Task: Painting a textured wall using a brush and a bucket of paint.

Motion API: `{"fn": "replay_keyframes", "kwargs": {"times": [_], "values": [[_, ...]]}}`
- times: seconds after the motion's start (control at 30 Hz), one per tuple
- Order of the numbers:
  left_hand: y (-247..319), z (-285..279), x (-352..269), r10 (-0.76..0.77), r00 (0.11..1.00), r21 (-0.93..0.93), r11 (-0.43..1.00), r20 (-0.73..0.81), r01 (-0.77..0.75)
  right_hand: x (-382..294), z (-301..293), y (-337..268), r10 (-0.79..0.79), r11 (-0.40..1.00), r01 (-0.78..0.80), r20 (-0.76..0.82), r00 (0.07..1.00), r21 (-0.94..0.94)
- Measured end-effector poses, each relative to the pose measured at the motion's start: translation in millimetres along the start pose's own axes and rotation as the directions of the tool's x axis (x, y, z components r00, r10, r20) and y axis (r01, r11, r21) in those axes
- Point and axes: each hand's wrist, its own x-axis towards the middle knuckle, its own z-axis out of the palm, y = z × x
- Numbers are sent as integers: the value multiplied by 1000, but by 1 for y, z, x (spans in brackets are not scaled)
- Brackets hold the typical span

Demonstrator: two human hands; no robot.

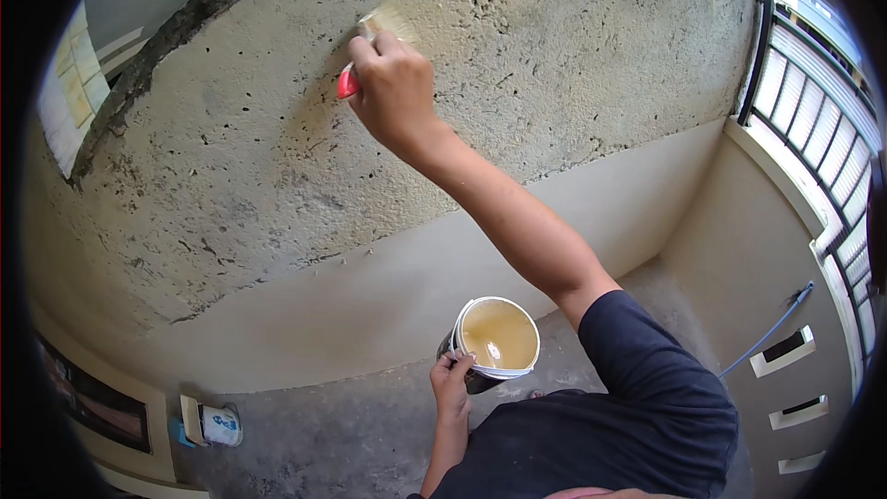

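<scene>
With its arm stretched up, my right hand (pixel 395 86) grips a wide paintbrush (pixel 388 19), whose red handle end sticks out below the fist. The pale bristles rest against the upper part of a rough, pitted wall (pixel 291 152). Low in front of my body, my left hand (pixel 452 384) pinches the rim of a dark plastic bucket (pixel 483 382) with a white lip. Inside it is a cloudy, yellowish liquid (pixel 500 333).
Below the rough part runs a smooth beige wall band (pixel 388 298). On the concrete floor (pixel 326 430) a white bucket (pixel 222 424) stands at lower left. A black metal railing (pixel 811 97) tops the right wall, where a blue-handled tool (pixel 766 333) leans.
</scene>
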Motion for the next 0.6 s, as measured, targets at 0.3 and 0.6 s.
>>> {"fn": "replay_keyframes", "kwargs": {"times": [0.3, 0.6], "values": [[-5, 18, 9, -15, 997, 9, 1000, 82, 15, 25, -43, 69, 215, 844, -236, 99, 971, 481], [-2, 23, 1, -64, 995, 38, 997, 73, 61, 37, -149, 227, 286, 939, -234, -192, 939, 252]]}}
